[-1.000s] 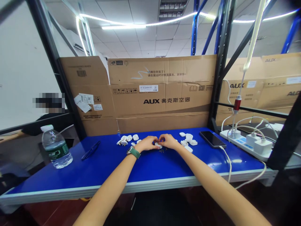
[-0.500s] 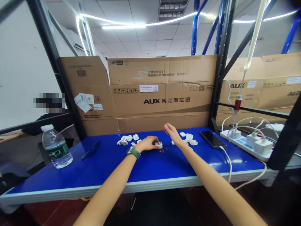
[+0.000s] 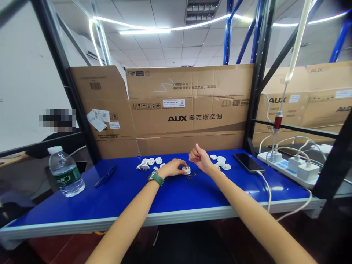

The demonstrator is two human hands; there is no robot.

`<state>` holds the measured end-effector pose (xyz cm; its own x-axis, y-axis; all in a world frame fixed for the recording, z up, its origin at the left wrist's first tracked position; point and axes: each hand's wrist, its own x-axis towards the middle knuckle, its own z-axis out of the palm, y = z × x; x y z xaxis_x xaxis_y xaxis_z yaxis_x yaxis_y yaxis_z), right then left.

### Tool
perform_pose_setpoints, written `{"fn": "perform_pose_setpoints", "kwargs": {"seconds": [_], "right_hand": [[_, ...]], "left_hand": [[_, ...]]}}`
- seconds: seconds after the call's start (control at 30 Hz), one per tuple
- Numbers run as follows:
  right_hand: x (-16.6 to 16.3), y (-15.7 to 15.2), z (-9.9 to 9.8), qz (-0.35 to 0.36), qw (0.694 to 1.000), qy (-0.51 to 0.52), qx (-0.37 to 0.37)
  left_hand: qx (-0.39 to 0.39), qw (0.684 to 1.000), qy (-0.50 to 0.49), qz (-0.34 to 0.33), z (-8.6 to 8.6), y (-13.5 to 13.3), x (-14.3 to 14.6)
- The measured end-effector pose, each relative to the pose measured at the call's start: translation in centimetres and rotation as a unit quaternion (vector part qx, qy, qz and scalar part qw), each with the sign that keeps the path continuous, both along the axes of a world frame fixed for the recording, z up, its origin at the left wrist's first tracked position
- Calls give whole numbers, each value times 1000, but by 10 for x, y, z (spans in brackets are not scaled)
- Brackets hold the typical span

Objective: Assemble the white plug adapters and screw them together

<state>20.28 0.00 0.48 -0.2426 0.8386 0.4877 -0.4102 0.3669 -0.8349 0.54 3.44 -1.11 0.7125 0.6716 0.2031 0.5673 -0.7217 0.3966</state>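
- Head view: the left hand (image 3: 172,168) rests on the blue table (image 3: 123,194), its fingertips closed around a white plug (image 3: 186,169) that sits on the tabletop near the middle, towards the far edge.
- Head view: the right hand (image 3: 200,158) is lifted just above and beside the plug, fingers curled in and thumb up. Whether it pinches anything tiny I cannot tell.
- Head view: the plug looks like light, stiff, smooth plastic. It would likely skate on the glossy top, so the rounded sides, where the left fingers sit now, seem the best hold. It is probably sturdy rather than fragile.
- Head view: a few small dark bits (image 3: 190,176) lie touching the table just in front of the plug. They are too small to count surely, and they look fiddly and easy to scatter.
- Head view: counts, as far as they show:
  - about five white plug pieces in the left heap (image 3: 148,162);
  - about four in the right heap (image 3: 221,162);
  - one phone (image 3: 249,162);
  - one power strip (image 3: 286,167);
  - one water bottle (image 3: 65,171);
  - one dark pen (image 3: 106,175);
  - one green watch (image 3: 157,178) on the left wrist.
- Head view: a cardboard box (image 3: 189,106) stands behind the table.
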Motion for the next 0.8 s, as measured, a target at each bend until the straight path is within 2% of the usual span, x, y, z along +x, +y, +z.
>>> {"fn": "perform_pose_setpoints", "kwargs": {"seconds": [0.2, 0.5, 0.8], "right_hand": [[-5, -2, -4, 26, 1000, -11, 1], [-4, -3, 1, -7, 1000, -1, 7], [-6, -2, -2, 20, 1000, 11, 14]], "left_hand": [[3, 1000, -2, 6, -2, 1, 0], [-1, 1000, 10, 6, 2, -2, 0], [10, 1000, 9, 1, 1, -1, 0]]}}
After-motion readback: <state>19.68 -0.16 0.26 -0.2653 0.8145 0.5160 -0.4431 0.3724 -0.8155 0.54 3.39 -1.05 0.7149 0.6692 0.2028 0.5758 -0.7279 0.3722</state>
